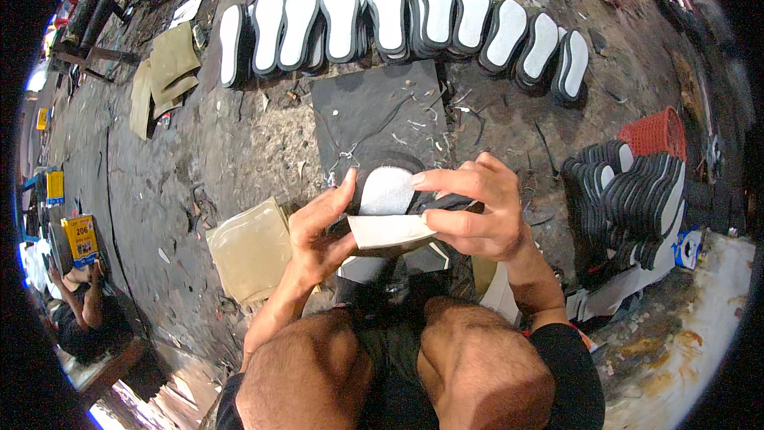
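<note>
Between my knees I hold a black sole with a white pad (388,189) on it, its near end bent up to show a cream strip (390,231). My left hand (317,227) grips the left side, thumb along the edge and fingers underneath. On the right side, my right hand (481,207) pinches the near end of the sole, its index fingertip touching the white pad. Part of the sole's near half is hidden by the strip and my fingers. A dark flat board (378,111) lies on the floor just beyond the sole.
White-topped soles (340,20) stand in stacks in an arc at the far side. More black soles (637,199) are piled at right by a red basket (656,134). Tan sheets (251,251) lie left of my left forearm, others (171,68) farther off. Another person (87,310) sits at far left.
</note>
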Tool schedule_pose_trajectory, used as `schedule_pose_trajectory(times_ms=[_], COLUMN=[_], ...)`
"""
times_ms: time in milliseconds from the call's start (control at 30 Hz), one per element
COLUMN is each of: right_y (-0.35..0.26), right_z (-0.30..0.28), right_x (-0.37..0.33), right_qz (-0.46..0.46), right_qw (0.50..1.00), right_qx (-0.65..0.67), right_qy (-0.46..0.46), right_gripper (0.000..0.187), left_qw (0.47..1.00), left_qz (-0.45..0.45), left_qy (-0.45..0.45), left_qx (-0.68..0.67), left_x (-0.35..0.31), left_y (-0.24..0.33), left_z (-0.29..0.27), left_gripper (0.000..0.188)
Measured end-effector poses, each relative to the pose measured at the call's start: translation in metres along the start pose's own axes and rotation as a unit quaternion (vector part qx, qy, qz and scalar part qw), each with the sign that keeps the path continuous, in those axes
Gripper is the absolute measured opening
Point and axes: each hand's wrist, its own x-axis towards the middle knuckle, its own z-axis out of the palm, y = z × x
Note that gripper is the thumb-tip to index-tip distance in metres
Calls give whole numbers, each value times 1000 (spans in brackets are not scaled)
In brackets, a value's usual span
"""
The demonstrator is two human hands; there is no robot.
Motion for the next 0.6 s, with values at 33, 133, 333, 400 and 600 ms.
schedule_pose_trajectory(times_ms=[33, 133, 333, 400, 600], right_y=[1, 1, 1, 1, 5], right_z=[0, 7, 15, 16, 27], right_x=[-2, -5, -5, -4, -7], right_qz=[0, 22, 90, 110, 178], right_qw=[1000, 999, 994, 992, 977], right_qx=[6, -9, 30, 40, 81], right_qy=[-3, 29, 45, 47, 83], right_gripper=[36, 32, 26, 28, 27], left_qw=[999, 999, 996, 997, 995], left_qz=[-19, -1, -60, -46, -101], left_qy=[-26, -37, -53, -60, -6], left_qx=[-3, -21, -25, -27, -25], left_x=[2, 9, 8, 12, 13], left_y=[4, 9, 20, 18, 25], left_z=[-3, 1, 0, 1, 7], left_gripper=[81, 81, 63, 54, 44])
